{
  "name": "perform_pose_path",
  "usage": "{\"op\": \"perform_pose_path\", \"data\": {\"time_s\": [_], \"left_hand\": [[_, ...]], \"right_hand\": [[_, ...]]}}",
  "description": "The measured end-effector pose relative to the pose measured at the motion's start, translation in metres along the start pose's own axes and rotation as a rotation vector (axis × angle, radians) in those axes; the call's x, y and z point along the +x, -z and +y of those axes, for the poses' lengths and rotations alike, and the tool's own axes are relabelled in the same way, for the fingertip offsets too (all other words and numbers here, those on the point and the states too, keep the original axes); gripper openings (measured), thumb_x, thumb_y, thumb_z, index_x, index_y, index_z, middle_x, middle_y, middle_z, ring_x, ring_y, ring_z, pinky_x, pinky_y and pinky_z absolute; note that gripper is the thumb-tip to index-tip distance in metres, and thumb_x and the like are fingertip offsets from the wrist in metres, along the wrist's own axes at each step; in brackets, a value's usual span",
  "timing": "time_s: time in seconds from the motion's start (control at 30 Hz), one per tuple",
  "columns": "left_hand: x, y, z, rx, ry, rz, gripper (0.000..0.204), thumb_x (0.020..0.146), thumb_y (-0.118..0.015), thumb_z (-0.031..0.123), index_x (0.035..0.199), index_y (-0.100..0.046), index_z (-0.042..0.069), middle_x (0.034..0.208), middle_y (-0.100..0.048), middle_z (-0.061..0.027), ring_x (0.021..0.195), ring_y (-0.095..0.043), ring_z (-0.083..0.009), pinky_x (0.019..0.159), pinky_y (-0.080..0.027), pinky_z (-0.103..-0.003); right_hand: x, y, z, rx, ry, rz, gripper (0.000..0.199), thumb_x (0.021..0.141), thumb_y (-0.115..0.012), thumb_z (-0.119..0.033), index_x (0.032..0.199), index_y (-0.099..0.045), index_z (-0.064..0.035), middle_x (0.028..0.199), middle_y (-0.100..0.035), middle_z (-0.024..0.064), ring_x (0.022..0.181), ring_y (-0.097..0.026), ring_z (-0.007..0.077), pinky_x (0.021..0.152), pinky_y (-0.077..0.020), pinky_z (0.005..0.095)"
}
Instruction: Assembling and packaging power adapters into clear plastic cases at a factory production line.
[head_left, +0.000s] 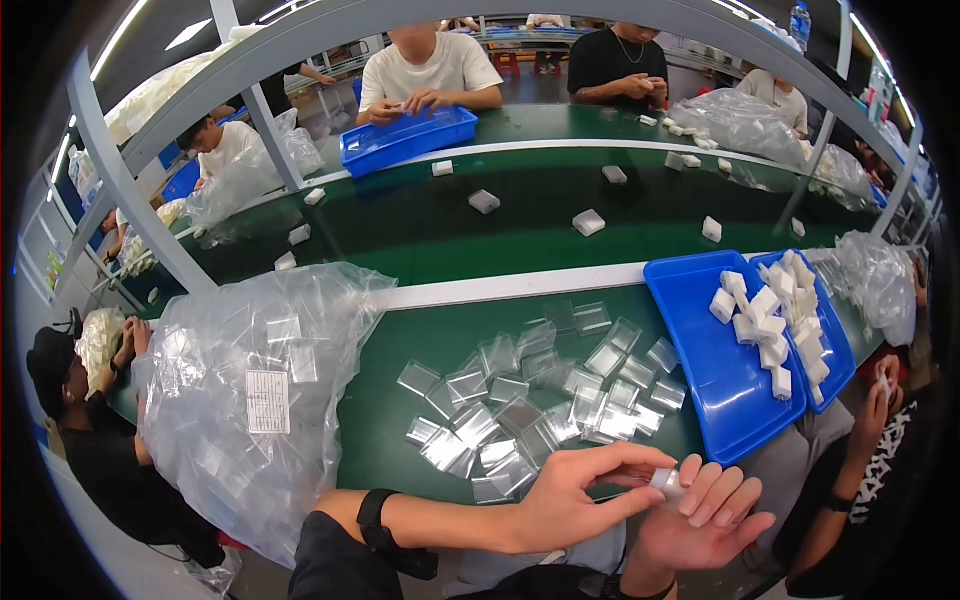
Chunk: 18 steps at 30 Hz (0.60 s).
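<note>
My left hand reaches in from the lower left, a black band on its wrist. Its thumb and fingertips pinch the end of a small white block. On the other side, my right hand curls its fingers around the same block and hides most of it. Whether a clear sleeve covers the block I cannot tell. Beyond my hands, flat clear plastic sleeves lie in a loose pile on the green tabletop. White blocks fill part of the blue tray at the right.
A large clear bag of sleeves stands at the left. A second blue tray adjoins the first. Past a white rail, a green conveyor belt carries scattered blocks. Grey frame posts rise on both sides. Other people sit opposite and beside me.
</note>
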<state>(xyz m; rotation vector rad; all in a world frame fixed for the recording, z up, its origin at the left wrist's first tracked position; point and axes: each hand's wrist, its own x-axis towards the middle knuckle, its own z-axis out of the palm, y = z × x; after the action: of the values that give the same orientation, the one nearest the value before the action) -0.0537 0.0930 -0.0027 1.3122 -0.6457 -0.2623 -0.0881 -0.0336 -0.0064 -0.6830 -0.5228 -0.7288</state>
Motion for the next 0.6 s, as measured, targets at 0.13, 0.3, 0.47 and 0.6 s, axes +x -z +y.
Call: {"op": "perform_pose_path", "data": {"time_s": [0.13, 0.3, 0.47, 0.6], "left_hand": [[0.003, 0.001, -0.004, 0.064, -0.138, -0.067, 0.031, 0.077, -0.070, -0.001, 0.108, -0.065, 0.000, 0.103, -0.066, -0.0128, 0.095, -0.064, -0.0190, 0.079, -0.051, -0.027], [0.007, 0.001, -0.002, -0.016, 0.063, -0.064, 0.027, 0.074, -0.069, -0.007, 0.100, -0.068, -0.003, 0.101, -0.066, -0.0162, 0.091, -0.064, -0.0204, 0.077, -0.052, -0.028], [0.011, 0.004, -0.009, 0.050, -0.079, -0.115, 0.021, 0.077, -0.070, 0.001, 0.098, -0.069, 0.000, 0.097, -0.068, -0.0122, 0.086, -0.065, -0.0183, 0.075, -0.051, -0.027], [0.016, 0.006, -0.012, 0.105, -0.093, -0.176, 0.020, 0.077, -0.070, 0.001, 0.097, -0.069, 0.000, 0.094, -0.069, -0.0127, 0.084, -0.066, -0.0187, 0.073, -0.052, -0.027]], "right_hand": [[-0.003, -0.006, -0.003, 0.016, 0.050, 0.146, 0.044, 0.100, -0.029, -0.041, 0.067, -0.036, -0.0114, 0.060, -0.039, 0.0026, 0.050, -0.038, 0.0148, 0.063, -0.0347, 0.0318], [-0.003, -0.002, -0.010, -0.132, 0.075, 0.068, 0.047, 0.100, -0.024, -0.041, 0.066, -0.034, -0.0111, 0.057, -0.037, 0.0022, 0.048, -0.033, 0.0145, 0.058, -0.0352, 0.0332], [-0.004, 0.004, -0.011, -0.155, 0.066, 0.040, 0.049, 0.101, -0.020, -0.040, 0.064, -0.033, -0.0113, 0.053, -0.034, 0.0008, 0.043, -0.030, 0.0133, 0.053, -0.0372, 0.0322], [-0.008, -0.005, -0.008, -0.125, -0.013, 0.388, 0.049, 0.101, -0.019, -0.038, 0.063, -0.033, -0.0124, 0.049, -0.031, -0.0009, 0.040, -0.029, 0.0118, 0.050, -0.0380, 0.0299]]}}
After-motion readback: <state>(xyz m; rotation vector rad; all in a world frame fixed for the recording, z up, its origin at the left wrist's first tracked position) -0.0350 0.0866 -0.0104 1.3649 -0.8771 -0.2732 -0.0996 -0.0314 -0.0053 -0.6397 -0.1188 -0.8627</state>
